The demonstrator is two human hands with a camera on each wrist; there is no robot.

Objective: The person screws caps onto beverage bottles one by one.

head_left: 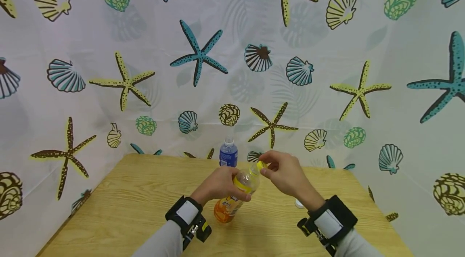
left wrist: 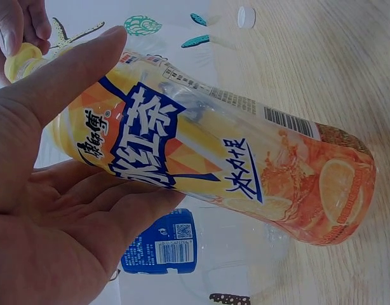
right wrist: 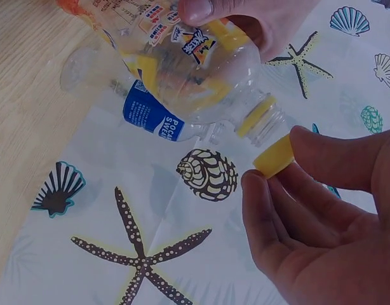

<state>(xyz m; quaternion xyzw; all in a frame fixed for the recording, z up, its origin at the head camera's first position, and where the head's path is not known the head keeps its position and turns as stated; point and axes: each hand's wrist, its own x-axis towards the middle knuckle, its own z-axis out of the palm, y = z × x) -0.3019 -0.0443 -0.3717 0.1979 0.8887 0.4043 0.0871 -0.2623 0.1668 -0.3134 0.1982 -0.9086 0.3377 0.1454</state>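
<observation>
A clear iced tea bottle (left wrist: 201, 146) with an orange and yellow label is held tilted in my left hand (head_left: 221, 184), fingers and thumb round its upper part. Its neck (right wrist: 263, 119) points toward the right hand and has no cap on it. Between thumb and fingertips, my right hand (head_left: 287, 172) pinches a yellow bottle cap (right wrist: 274, 157). In the right wrist view the cap is just off the bottle's mouth, with a small gap between them.
Behind the held bottle, a clear bottle with a blue label (head_left: 228, 156) stands uncapped on the wooden table (head_left: 152, 184). A white cap (left wrist: 246, 17) lies on the table near the right wrist. A shell-and-starfish cloth (head_left: 232, 67) hangs at the back.
</observation>
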